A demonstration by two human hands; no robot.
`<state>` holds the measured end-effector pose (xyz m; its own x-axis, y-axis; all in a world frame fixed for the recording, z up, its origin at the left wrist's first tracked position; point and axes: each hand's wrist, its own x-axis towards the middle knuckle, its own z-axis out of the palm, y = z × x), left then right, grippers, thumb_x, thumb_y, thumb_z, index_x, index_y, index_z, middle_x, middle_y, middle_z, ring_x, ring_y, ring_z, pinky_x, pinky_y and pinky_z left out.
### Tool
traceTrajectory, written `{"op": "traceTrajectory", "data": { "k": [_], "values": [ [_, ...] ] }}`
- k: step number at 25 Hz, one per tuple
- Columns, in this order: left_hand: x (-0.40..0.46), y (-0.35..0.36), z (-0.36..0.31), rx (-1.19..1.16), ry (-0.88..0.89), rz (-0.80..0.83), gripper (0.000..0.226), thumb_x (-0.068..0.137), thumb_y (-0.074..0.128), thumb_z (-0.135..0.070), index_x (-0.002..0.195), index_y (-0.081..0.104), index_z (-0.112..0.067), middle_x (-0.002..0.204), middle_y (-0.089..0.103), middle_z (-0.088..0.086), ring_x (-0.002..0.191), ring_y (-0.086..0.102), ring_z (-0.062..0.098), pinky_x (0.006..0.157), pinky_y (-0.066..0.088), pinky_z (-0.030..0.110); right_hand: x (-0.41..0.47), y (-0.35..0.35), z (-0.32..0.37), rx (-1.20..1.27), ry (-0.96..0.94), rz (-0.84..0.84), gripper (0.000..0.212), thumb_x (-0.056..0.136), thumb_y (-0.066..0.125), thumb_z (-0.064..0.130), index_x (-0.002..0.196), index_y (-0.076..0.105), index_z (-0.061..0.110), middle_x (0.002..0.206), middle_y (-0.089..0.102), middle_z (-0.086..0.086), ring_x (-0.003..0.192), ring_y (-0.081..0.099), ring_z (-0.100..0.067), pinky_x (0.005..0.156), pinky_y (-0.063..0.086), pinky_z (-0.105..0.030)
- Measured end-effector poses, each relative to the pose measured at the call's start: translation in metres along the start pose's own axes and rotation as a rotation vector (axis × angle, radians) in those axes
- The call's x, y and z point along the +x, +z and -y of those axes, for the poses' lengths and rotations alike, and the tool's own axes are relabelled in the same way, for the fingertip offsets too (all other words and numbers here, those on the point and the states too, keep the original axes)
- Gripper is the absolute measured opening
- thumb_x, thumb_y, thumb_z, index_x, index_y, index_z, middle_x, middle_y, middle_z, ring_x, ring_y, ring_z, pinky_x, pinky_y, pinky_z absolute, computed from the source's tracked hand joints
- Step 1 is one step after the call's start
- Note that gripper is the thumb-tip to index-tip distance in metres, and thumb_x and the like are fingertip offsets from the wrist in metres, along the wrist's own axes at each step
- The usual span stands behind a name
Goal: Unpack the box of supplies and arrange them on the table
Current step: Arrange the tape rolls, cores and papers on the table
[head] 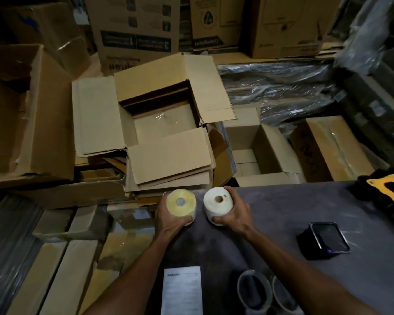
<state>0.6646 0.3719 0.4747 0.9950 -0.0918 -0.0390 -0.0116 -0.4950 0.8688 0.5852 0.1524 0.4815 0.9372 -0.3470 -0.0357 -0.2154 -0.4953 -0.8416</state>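
Supplies in hand were two rolls, one per hand, both at the far left corner of the dark grey table (282, 212). Left hand (168, 218) gripped a yellowish roll (181, 204), fingers curled around its left side and thumb under its near edge; core hole faced up toward the camera. Right hand (236, 214) gripped a white roll (218, 204), fingers wrapped over its right side, thumb pressed at its near lower edge. Rolls stood side by side, close but apart, each with a flat end up. Whether they rested on the table or were held just above it could not be told.

Beyond the table edge sat the open cardboard box (155, 123), all four flaps folded out, its bottom bare apart from a glint of clear tape or film. It lay on a stack of flattened cardboard. A smaller open box (259, 148) stood just to its right, with pale packs inside. More cartons were stacked behind and to the left.

On the table near the person: a printed paper sheet (182, 291), two tape rolls (255, 289) lying beside each other at the near edge, a black device with a glossy screen (323, 243) to the right, and a yellow-and-black object (387, 187) at the far right.
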Motion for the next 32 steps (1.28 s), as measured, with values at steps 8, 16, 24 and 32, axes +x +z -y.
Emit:
{"op": "traceTrajectory", "data": {
  "k": [8,16,24,32],
  "values": [
    [0.01,0.012,0.014,-0.018,0.072,0.036,0.11,0.047,0.077,-0.056,0.145,0.042,-0.018,0.144,0.048,0.004,0.133,0.045,0.021,0.11,0.039,0.045,0.024,0.028,-0.017,0.045,0.016,0.058,0.101,0.058,0.085,0.054,0.144,0.033,0.042,0.141,0.049,0.012,0.129,0.046,-0.006,0.111,0.039,-0.034],
    [0.018,0.01,0.017,0.042,0.118,0.052,0.109,0.047,0.074,-0.06,0.142,0.047,-0.014,0.143,0.049,0.008,0.134,0.045,0.025,0.111,0.039,0.047,0.036,0.028,-0.019,-0.002,-0.018,0.068,0.108,0.06,0.088,0.045,0.15,0.028,0.036,0.147,0.045,0.009,0.132,0.041,-0.006,0.109,0.034,-0.028],
    [0.015,0.011,0.024,0.053,0.086,0.111,0.113,0.048,0.075,-0.061,0.147,0.037,-0.022,0.151,0.038,0.004,0.14,0.036,0.023,0.112,0.037,0.044,0.032,0.03,-0.011,-0.092,0.041,0.11,0.109,0.067,0.082,0.04,0.152,0.014,0.041,0.154,0.033,0.0,0.14,0.033,-0.022,0.114,0.03,-0.046],
    [-0.031,-0.007,0.011,0.096,0.037,-0.016,0.087,0.06,0.08,-0.026,0.139,0.043,-0.025,0.138,0.034,0.002,0.128,0.039,0.024,0.103,0.041,0.032,-0.004,-0.006,0.003,-0.15,0.09,0.089,0.09,0.077,0.077,0.033,0.15,0.026,0.029,0.153,0.039,-0.004,0.14,0.037,-0.025,0.113,0.033,-0.047]
  ]
}}
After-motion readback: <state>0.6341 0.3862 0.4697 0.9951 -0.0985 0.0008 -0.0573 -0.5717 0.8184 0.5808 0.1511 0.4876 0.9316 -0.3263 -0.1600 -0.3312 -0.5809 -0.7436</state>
